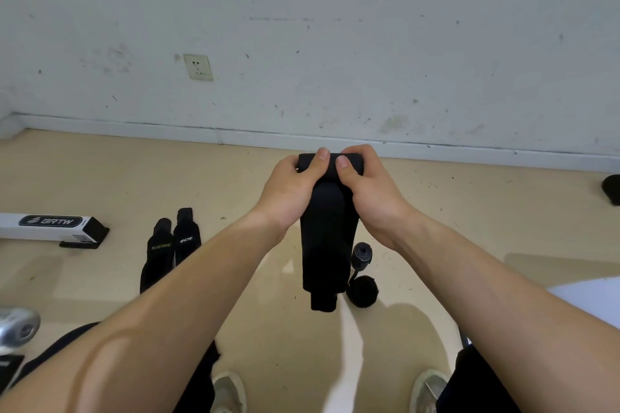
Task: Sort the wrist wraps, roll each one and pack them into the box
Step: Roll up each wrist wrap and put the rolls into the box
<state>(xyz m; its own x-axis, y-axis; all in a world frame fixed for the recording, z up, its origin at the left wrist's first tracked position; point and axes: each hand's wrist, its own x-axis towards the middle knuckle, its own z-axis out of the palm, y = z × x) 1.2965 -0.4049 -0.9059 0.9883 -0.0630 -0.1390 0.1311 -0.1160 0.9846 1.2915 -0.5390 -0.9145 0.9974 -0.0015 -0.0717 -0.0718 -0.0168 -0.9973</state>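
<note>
A black wrist wrap [324, 245] hangs in the air in front of me, its top end curled over. My left hand [290, 189] and my right hand [369, 191] both pinch that top end, thumbs on the near side, fingers behind it. Two more black wraps [167, 250] with printed lettering lie flat on the floor to the left. A rolled black wrap [362, 290] and a smaller grey roll [361, 255] lie on the floor just right of the hanging one. The white and black box [50, 228] lies on the floor at far left, its end flap open.
A beige floor [469, 211] meets a scuffed white wall with a socket [198, 67]. A metal part [18, 327] shows at lower left, a dark object [611, 189] at the right edge. My knees and shoes [228, 392] are at the bottom.
</note>
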